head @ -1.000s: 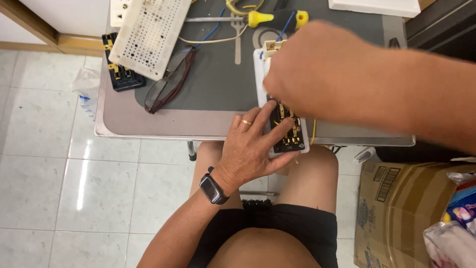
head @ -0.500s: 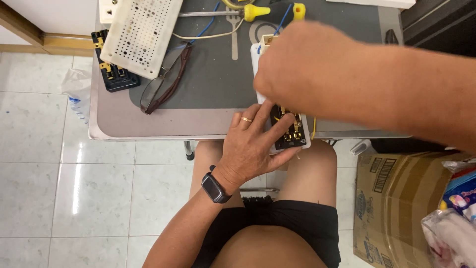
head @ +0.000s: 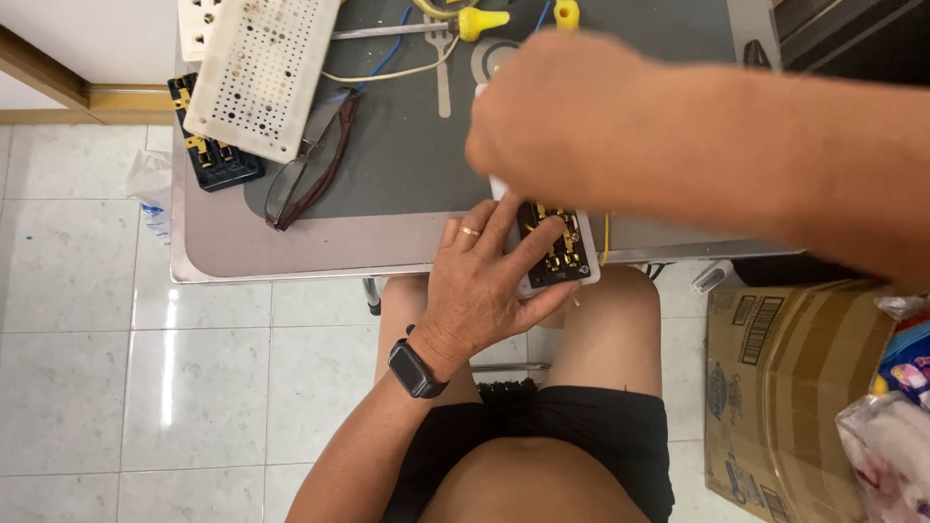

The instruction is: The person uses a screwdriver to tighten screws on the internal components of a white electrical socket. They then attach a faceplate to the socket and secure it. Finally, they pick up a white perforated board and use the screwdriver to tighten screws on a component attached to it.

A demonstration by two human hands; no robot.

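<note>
My left hand (head: 484,281), with a ring and a dark smartwatch (head: 417,368) on the wrist, presses down on an opened white socket strip (head: 557,247) at the table's front edge. Black insides and brass contacts show between my fingers. My right hand (head: 562,126) hovers blurred over the strip's upper part and hides it. Its fingers curl downward, and whatever they hold is hidden.
On the grey table (head: 291,257) lie dark-rimmed glasses (head: 310,160), a white perforated panel (head: 262,68), a black socket insert (head: 213,155) and yellow-handled tools (head: 480,19) with wires. A cardboard box (head: 794,387) stands on the tiled floor at the right, beside plastic bags.
My right hand has drifted a little to the left over the strip. My left hand stays pressed on the strip.
</note>
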